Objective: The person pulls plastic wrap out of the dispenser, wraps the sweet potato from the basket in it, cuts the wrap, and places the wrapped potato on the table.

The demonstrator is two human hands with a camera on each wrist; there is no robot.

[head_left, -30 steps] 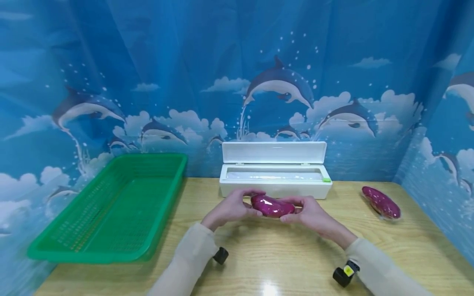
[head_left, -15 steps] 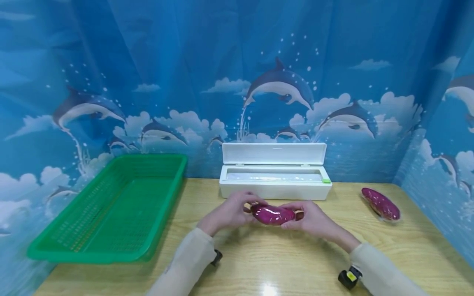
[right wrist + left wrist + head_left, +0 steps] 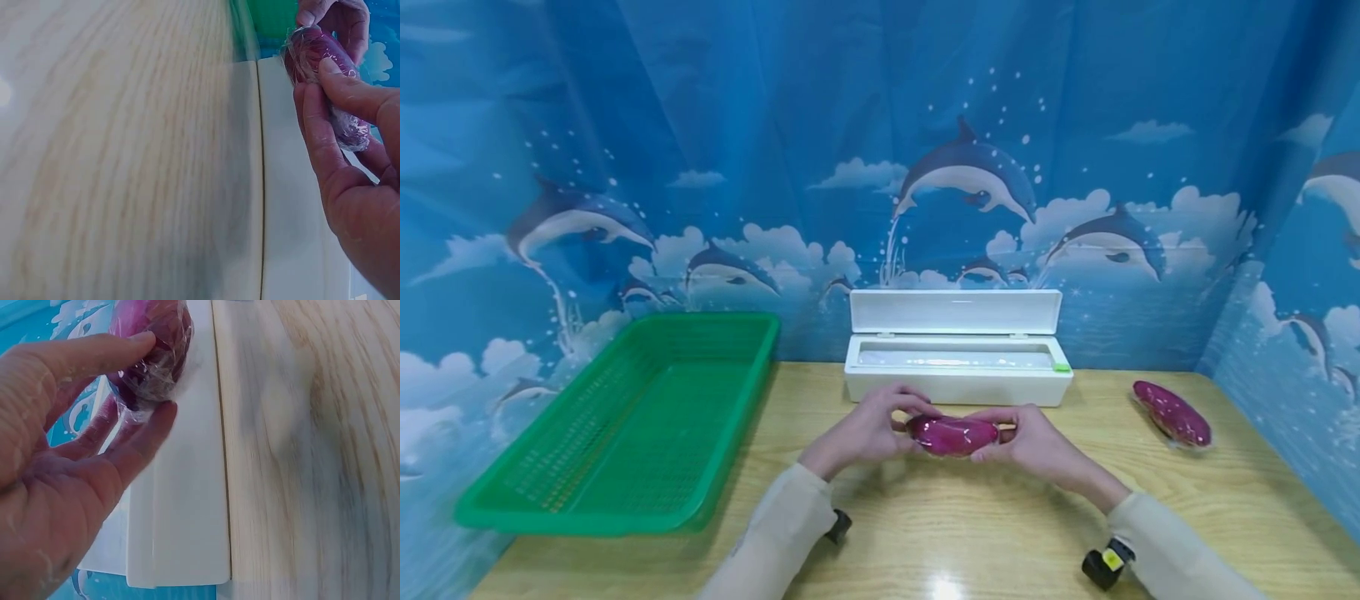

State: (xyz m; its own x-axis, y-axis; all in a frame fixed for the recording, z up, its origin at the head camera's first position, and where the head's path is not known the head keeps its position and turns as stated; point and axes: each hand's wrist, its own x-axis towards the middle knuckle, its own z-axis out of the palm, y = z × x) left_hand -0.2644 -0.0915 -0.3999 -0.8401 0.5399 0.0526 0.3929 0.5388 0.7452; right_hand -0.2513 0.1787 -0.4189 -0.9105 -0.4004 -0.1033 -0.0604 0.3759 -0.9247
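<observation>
Between both hands is a purple sweet potato (image 3: 953, 436), wrapped in clear, shiny cling film. My left hand (image 3: 876, 425) pinches its left end between thumb and fingers; in the left wrist view the film (image 3: 147, 400) bunches up in wrinkles at that end. My right hand (image 3: 1026, 442) holds the other end, its thumb (image 3: 331, 67) pressed on the wrapped surface. The sweet potato is held level, just in front of a white cling film dispenser (image 3: 958, 387). A second wrapped sweet potato (image 3: 1172, 413) lies on the table at the right.
The dispenser's lid (image 3: 955, 311) stands raised, with a film roll (image 3: 955, 357) inside and a green slider (image 3: 1061, 367) at its right. A green plastic basket (image 3: 696, 492) sits on the left of the wooden table (image 3: 895, 542). A dolphin-print curtain (image 3: 820, 100) hangs behind.
Both hands have come slightly toward me and down with the sweet potato, mostly in the first half second. The sweet potato has turned a little, and its film shine has shifted.
</observation>
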